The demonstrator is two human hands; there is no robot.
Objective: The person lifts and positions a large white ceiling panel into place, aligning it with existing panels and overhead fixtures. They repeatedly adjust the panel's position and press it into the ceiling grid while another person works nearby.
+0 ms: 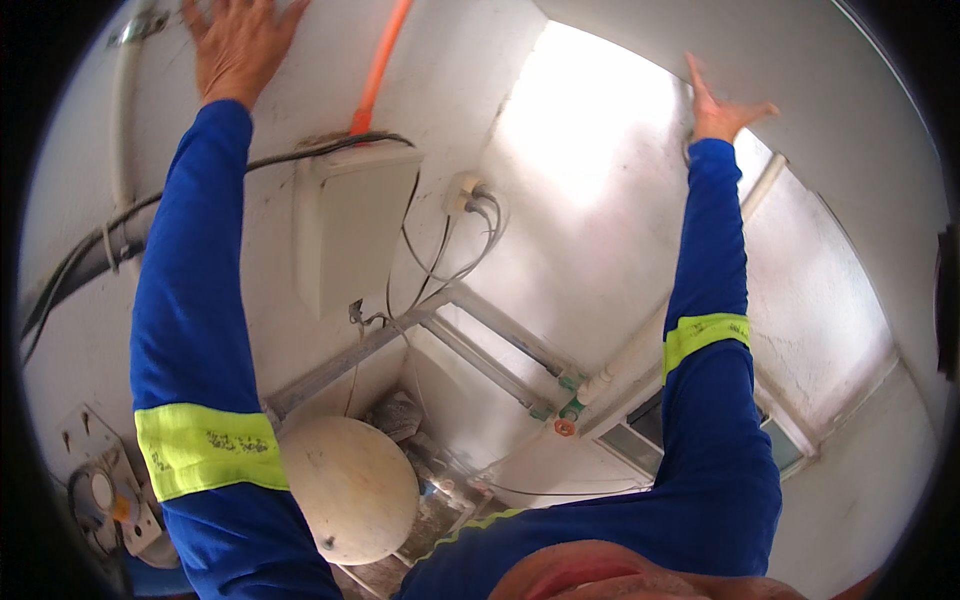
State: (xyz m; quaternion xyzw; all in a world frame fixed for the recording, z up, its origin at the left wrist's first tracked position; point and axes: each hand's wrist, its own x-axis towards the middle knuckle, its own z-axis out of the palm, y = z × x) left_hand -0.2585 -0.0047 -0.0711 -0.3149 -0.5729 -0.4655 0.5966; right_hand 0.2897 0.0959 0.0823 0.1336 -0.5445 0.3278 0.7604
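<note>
Both arms, in blue sleeves with yellow reflective bands, reach up from the lower edge. My left hand (238, 55) is spread against or just in front of the white wall (455, 70) at the upper left, its fingertips partly cut off by the top edge. At the upper right, my right hand (722, 115) has thumb and fingers stretched apart beside the edge of a pale overhead panel (830, 90); some of its fingers are hidden. I cannot tell whether either palm touches a surface. Neither hand shows anything held. Nearest my left hand, an orange conduit (382, 65) runs to a white wall box (365, 230).
Black cables (290, 155) cross the wall behind my left forearm. A socket (466, 193) with plugged-in cords sits right of the box. Grey pipes (490, 365) meet a valve with a red handwheel (565, 428). A round whitish tank (350, 490) stands low, near my left elbow.
</note>
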